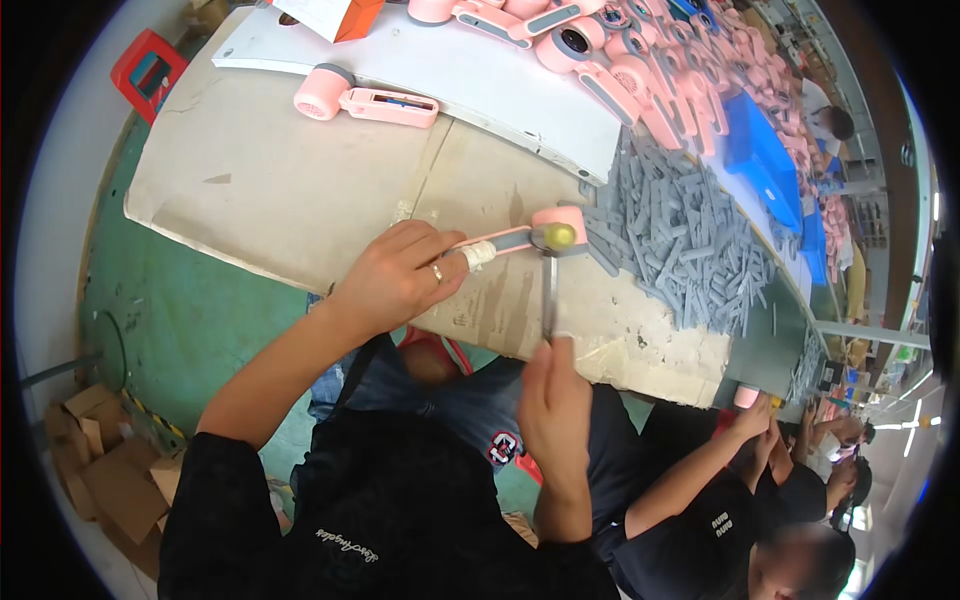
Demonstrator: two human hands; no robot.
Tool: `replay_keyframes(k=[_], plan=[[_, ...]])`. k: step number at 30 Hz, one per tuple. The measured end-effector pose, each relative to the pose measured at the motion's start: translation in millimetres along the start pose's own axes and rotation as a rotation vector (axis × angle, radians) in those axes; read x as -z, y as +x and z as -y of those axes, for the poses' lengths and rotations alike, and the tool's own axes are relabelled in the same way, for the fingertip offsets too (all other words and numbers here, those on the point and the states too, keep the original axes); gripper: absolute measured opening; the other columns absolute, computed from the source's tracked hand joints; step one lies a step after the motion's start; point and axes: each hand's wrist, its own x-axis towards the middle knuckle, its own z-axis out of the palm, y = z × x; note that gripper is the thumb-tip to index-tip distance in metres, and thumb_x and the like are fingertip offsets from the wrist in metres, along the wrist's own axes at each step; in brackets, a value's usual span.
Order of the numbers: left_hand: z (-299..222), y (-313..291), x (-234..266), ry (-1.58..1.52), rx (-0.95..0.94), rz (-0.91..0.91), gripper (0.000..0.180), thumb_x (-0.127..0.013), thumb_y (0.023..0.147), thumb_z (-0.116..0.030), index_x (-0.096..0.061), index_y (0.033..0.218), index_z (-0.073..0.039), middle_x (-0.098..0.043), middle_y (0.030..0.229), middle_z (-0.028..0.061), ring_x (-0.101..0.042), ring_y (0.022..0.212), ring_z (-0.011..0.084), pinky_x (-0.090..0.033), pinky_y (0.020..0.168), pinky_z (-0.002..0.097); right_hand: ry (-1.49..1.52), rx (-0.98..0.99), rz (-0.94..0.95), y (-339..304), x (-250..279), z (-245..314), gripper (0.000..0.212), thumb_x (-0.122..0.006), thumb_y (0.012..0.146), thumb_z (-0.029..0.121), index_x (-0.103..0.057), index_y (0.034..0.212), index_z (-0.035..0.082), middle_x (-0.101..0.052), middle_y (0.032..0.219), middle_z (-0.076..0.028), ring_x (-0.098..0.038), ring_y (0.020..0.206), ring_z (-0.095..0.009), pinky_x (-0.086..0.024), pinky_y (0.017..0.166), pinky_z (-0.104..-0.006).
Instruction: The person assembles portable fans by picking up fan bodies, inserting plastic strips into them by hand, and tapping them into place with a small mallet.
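My left hand (405, 270) is wrapped round the handle of a pink handheld fan (565, 218), with white tape or wrapping on a finger. A grey strip (512, 240) lies along that handle. My right hand (557, 405) grips a small hammer (551, 295) with a metal shaft and a yellowish head. The hammer head is over the joint between the fan's round head and its handle; whether it touches cannot be told. Another pink fan (390, 106), its handle open with wires showing, lies farther off on the cardboard.
Cardboard (270, 190) covers the bench. To the right is a heap of grey strips (690, 235). Many pink fans (640, 75) are piled beyond a white board (450, 75), by a blue bin (760, 155). A co-worker's hands (755, 420) are at the right.
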Motion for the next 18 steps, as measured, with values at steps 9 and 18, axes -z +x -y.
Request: replay_keyframes(k=[9, 18], plan=[[5.4, 0.3, -0.4, -0.023, -0.006, -0.008, 0.035, -0.077, 0.073, -0.001, -0.072, 0.108, -0.004, -0.068, 0.104, 0.0069, -0.063, 0.087, 0.0286, -0.053, 0.08, 0.0405, -0.101, -0.044, 0.043, 6.4, 11.3, 8.4, 0.025, -0.044, 0.109, 0.02, -0.054, 0.107, -0.003, -0.053, 0.061, -0.004, -0.054, 0.053, -0.01, -0.042, 0.048, -0.0307], [4.5, -0.7, -3.2, 0.043, 0.016, -0.018, 0.034, -0.078, 0.074, -0.003, -0.073, 0.107, -0.007, -0.07, 0.109, 0.0047, -0.064, 0.091, 0.0255, -0.051, 0.089, 0.0418, -0.06, -0.133, 0.12, 1.1, 15.8, 20.7, 0.031, -0.049, 0.104, 0.013, -0.05, 0.13, -0.004, -0.063, 0.081, -0.031, -0.064, 0.069, -0.049, -0.049, 0.056, -0.0509]])
